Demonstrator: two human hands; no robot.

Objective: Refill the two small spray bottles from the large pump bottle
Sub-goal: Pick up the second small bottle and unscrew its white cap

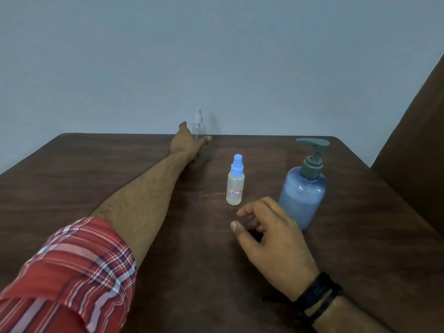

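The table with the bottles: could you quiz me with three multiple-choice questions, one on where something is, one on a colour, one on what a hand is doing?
1. Where does the clear spray bottle stand?
A. at the table's far edge
B. beside the pump bottle
C. at the near edge

2. What colour is the cap of the labelled spray bottle?
A. red
B. blue
C. black

3. What is the right hand doing?
A. gripping the pump bottle
B. pressing the pump
C. holding nothing, fingers loosely curled

Answers: 1 A, it stands by the wall, where the left hand reaches. 2 B, its cap is light blue. 3 C, the hand is clear of the large pump bottle, grasping nothing.
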